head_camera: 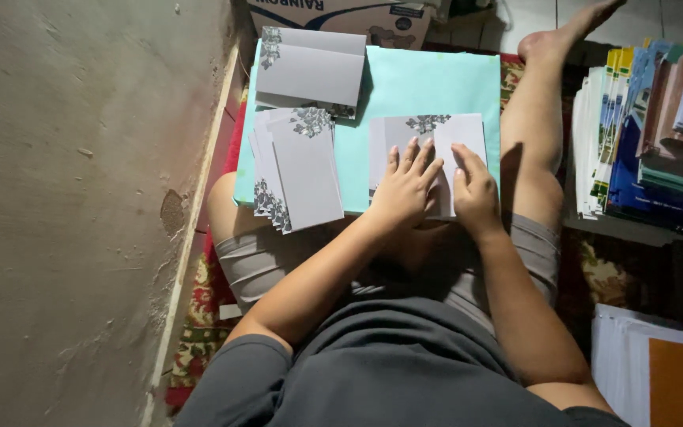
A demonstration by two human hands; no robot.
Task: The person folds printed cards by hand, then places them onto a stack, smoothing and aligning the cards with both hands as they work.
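Wall: bare plaster, far left, runs alongside the seated person.
Loose stack (298,170): grey cards w/ dark leaf print, fanned on the left of the turquoise sheet (428,83); long axis runs near-to-far. Well apart from both hands.
Folded stack (310,71): same grey cards, lying crosswise at the far left corner of the sheet.
Turquoise sheet: rests across the person's lap, serving as the work surface.
Left hand (406,190): flat, fingers (413,158) spread and released, pressing down on the card's left half; nothing gripped.
Card in work (436,130): grey, leaf print at its far edge, lies on the right part of the sheet, directly under both hands. It extends away from the fingertips toward the far side.
Right hand (476,194): just beside the left, fingers extended, pressing the card's right half; no grasp. Both hands about equally near the card.
Paper stacks (650,126): multi-coloured sheets, right, beyond the person's leg.
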